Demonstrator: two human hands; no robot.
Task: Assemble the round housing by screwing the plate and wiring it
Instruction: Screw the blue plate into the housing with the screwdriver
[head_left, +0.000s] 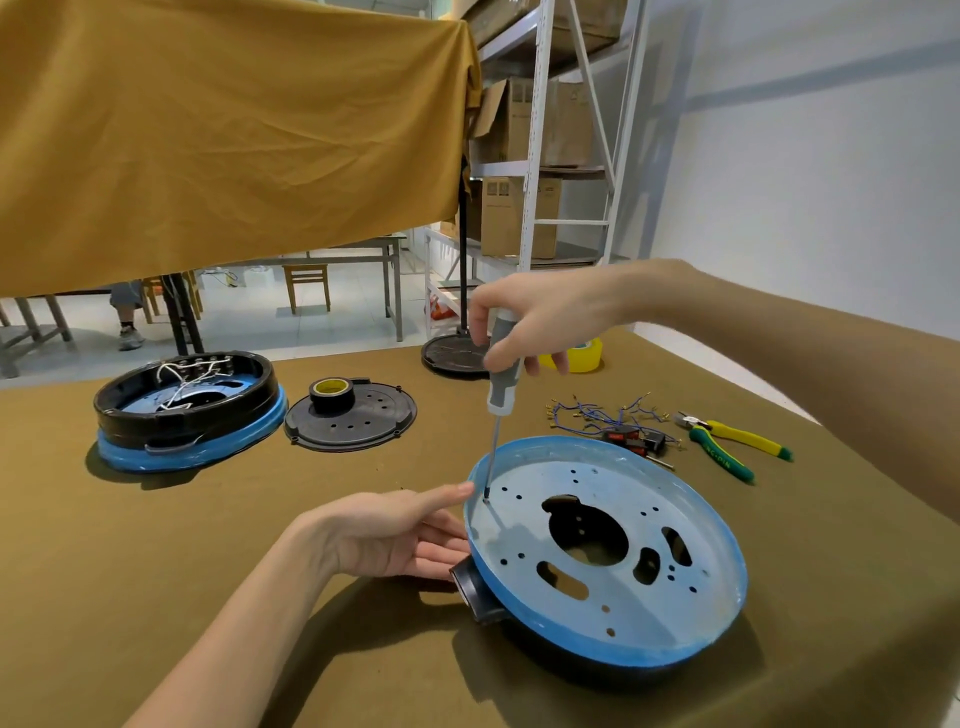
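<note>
Olive table (156, 571); left hand (384, 535) fingertips hidden behind housing (608, 561) rim

plate (597, 551) pale blue with a brighter blue rim, dotted with small dark holes | screwdriver (503, 375) above it grey-and-white handle | pliers (732, 446) right of plate green and yellow | tape roll (582, 356) behind plate yellow | tablecloth (208, 545) olive-brown | hanging cloth (223, 130) mustard
</note>
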